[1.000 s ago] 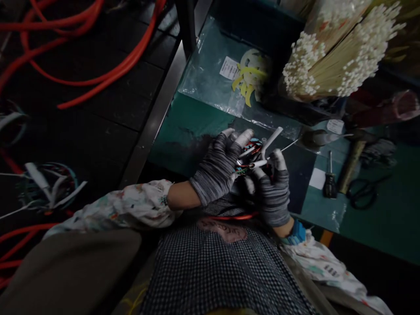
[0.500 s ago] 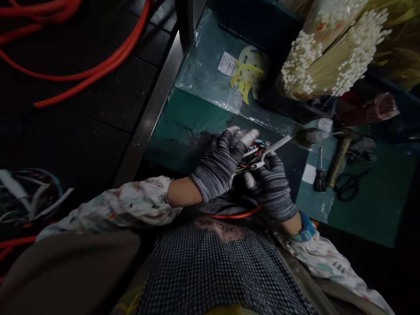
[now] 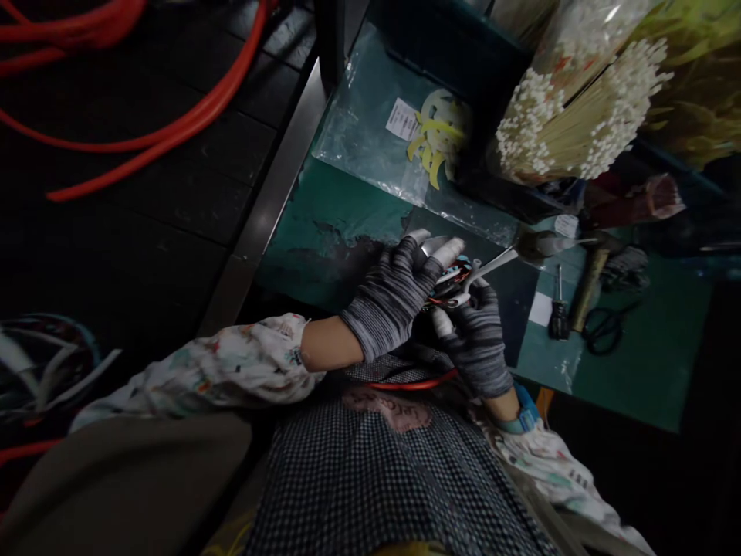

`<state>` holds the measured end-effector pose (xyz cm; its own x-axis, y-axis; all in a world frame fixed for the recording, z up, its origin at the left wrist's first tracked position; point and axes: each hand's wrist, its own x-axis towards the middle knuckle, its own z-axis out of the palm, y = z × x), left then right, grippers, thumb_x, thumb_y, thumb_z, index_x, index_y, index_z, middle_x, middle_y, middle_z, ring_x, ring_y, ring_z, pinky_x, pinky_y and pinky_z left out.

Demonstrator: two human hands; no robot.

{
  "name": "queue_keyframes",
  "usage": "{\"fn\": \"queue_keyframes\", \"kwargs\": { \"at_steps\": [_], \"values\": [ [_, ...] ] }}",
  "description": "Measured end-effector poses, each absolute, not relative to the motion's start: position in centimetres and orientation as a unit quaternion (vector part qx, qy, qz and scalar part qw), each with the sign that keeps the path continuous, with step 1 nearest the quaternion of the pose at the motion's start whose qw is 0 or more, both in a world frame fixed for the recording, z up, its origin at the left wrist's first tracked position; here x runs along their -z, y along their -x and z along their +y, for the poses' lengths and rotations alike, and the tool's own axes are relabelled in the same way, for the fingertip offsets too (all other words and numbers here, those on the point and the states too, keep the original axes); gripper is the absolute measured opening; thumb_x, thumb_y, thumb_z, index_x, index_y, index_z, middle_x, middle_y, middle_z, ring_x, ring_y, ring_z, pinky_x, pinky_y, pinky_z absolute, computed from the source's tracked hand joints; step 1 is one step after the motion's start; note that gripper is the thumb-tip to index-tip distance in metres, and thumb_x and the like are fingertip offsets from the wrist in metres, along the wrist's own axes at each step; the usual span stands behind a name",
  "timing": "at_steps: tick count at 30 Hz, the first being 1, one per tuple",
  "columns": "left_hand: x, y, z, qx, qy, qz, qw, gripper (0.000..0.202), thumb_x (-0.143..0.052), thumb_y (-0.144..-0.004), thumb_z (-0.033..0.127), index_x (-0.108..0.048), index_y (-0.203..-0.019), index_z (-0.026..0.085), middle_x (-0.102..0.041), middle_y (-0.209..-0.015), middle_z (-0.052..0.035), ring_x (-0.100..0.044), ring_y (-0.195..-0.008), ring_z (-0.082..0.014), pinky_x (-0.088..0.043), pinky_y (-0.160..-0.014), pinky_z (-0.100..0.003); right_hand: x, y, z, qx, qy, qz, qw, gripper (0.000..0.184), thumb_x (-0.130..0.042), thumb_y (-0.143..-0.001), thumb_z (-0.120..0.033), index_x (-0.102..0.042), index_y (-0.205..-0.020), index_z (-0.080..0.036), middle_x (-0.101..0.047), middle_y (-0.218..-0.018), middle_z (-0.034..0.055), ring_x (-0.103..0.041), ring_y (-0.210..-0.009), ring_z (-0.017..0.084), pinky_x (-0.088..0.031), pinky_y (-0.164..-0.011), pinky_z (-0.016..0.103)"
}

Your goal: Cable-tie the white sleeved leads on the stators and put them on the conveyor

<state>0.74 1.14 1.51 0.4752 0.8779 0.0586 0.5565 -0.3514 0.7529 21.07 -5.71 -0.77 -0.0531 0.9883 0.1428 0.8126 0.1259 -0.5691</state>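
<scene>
Both my hands wear grey striped gloves with white fingertips and meet at the near edge of a green table (image 3: 324,224). My left hand (image 3: 394,297) is closed around a small bundle of coloured wires (image 3: 455,274), red, blue and black. My right hand (image 3: 478,336) grips the same bundle from the right, and a white cable (image 3: 492,266) sticks out up and to the right between its fingers. A red wire (image 3: 414,383) runs across my lap below the hands.
A clear plastic bag with yellow pieces (image 3: 431,139) lies further back on the table. A big sheaf of white-tipped sticks (image 3: 579,116) stands at the back right. A screwdriver (image 3: 559,313), hammer (image 3: 587,282) and black scissors (image 3: 607,328) lie right. Red cables (image 3: 174,127) cross the dark floor left.
My right hand has curled tighter round the wires, and the white cable has tipped flatter toward the right. The view has shifted a little.
</scene>
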Motion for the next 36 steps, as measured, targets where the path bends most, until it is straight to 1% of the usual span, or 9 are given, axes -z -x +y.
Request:
{"fn": "queue_keyframes", "kwargs": {
  "at_steps": [5, 10, 13, 17, 23, 26, 29, 31, 36],
  "values": [
    [-1.1, -0.4, 1.6, -0.235, -0.796, 0.441, 0.341, 0.073, -0.058, -0.096, 0.019, -0.04, -0.167, 0.024, -0.043, -0.171, -0.0185, -0.045, -0.16, -0.038, -0.039, -0.133, -0.06, 1.8, -21.4, -6.7, -0.145, 0.603, -0.7, 0.353, 0.008, -0.074, -0.096, -0.026, -0.078, -0.104, -0.027, -0.057, -0.155, 0.0101, -0.062, -0.139, 0.033, -0.06, -0.113, 0.059],
    [-0.3, 0.2, 2.2, -0.259, -0.805, 0.41, 0.342, 0.087, -0.062, -0.082, 0.012, -0.04, -0.165, 0.025, -0.043, -0.174, -0.0156, -0.041, -0.164, -0.0355, -0.036, -0.135, -0.059, 2.7, -21.6, -6.5, -0.168, 0.571, -0.689, 0.414, 0.013, -0.076, -0.094, -0.022, -0.078, -0.105, -0.028, -0.054, -0.158, 0.0076, -0.061, -0.143, 0.031, -0.058, -0.116, 0.06],
    [-0.4, 0.3, 2.4, -0.267, -0.804, 0.4, 0.349, 0.086, -0.061, -0.082, 0.011, -0.041, -0.164, 0.028, -0.044, -0.174, -0.0132, -0.041, -0.164, -0.0328, -0.036, -0.136, -0.058, 3.2, -21.4, -6.2, -0.165, 0.577, -0.68, 0.421, 0.015, -0.076, -0.093, -0.023, -0.078, -0.107, -0.028, -0.052, -0.157, 0.0085, -0.062, -0.142, 0.032, -0.057, -0.117, 0.063],
    [-0.8, 0.6, 2.0, -0.276, -0.795, 0.41, 0.352, 0.077, -0.059, -0.09, 0.015, -0.043, -0.165, 0.025, -0.049, -0.171, -0.0142, -0.044, -0.162, -0.0323, -0.037, -0.136, -0.058, 3.4, -21.0, -6.1, -0.092, 0.591, -0.687, 0.412, 0.025, -0.081, -0.091, -0.024, -0.076, -0.114, -0.033, -0.047, -0.158, 0.0075, -0.059, -0.143, 0.035, -0.058, -0.115, 0.067],
    [-0.2, 1.4, 1.7, -0.304, -0.804, 0.393, 0.327, 0.078, -0.063, -0.089, 0.021, -0.041, -0.164, 0.025, -0.052, -0.167, -0.0143, -0.047, -0.159, -0.0313, -0.039, -0.135, -0.056, 3.2, -19.8, -6.0, -0.005, 0.566, -0.756, 0.328, 0.044, -0.091, -0.085, -0.039, -0.074, -0.126, -0.042, -0.036, -0.171, 0.0028, -0.034, -0.161, 0.048, -0.036, -0.125, 0.081],
    [0.2, 1.7, 1.7, -0.31, -0.805, 0.397, 0.313, 0.077, -0.065, -0.092, 0.027, -0.04, -0.165, 0.026, -0.05, -0.168, -0.0145, -0.047, -0.159, -0.0312, -0.04, -0.135, -0.056, 3.7, -18.4, -5.5, -0.033, 0.604, -0.732, 0.315, 0.063, -0.089, -0.088, -0.044, -0.063, -0.146, -0.046, -0.042, -0.171, 0.0054, -0.039, -0.158, 0.047, -0.037, -0.126, 0.078],
    [0.6, 2.0, 1.6, -0.303, -0.807, 0.403, 0.306, 0.079, -0.068, -0.094, 0.033, -0.036, -0.166, 0.031, -0.047, -0.17, -0.0129, -0.046, -0.158, -0.0313, -0.039, -0.136, -0.056, 4.1, -17.3, -4.9, -0.058, 0.655, -0.679, 0.326, 0.091, -0.084, -0.092, -0.051, -0.036, -0.168, -0.045, -0.052, -0.165, 0.011, -0.046, -0.155, 0.045, -0.04, -0.126, 0.073],
    [0.8, 2.1, 1.6, -0.31, -0.81, 0.397, 0.301, 0.08, -0.067, -0.095, 0.035, -0.034, -0.168, 0.032, -0.046, -0.169, -0.013, -0.045, -0.158, -0.0322, -0.039, -0.135, -0.056, 4.1, -17.1, -4.6, -0.052, 0.651, -0.67, 0.354, 0.099, -0.082, -0.093, -0.057, -0.025, -0.172, -0.042, -0.055, -0.161, 0.0129, -0.051, -0.15, 0.043, -0.043, -0.125, 0.072],
    [1.0, 2.1, 1.6, -0.338, -0.817, 0.372, 0.283, 0.076, -0.062, -0.1, 0.032, -0.03, -0.169, 0.031, -0.044, -0.168, -0.0143, -0.046, -0.158, -0.0341, -0.042, -0.133, -0.058, 4.2, -17.0, -4.2, -0.07, 0.643, -0.661, 0.38, 0.096, -0.083, -0.091, -0.055, -0.028, -0.168, -0.041, -0.056, -0.158, 0.0129, -0.056, -0.146, 0.04, -0.046, -0.124, 0.066]
  ]
}}
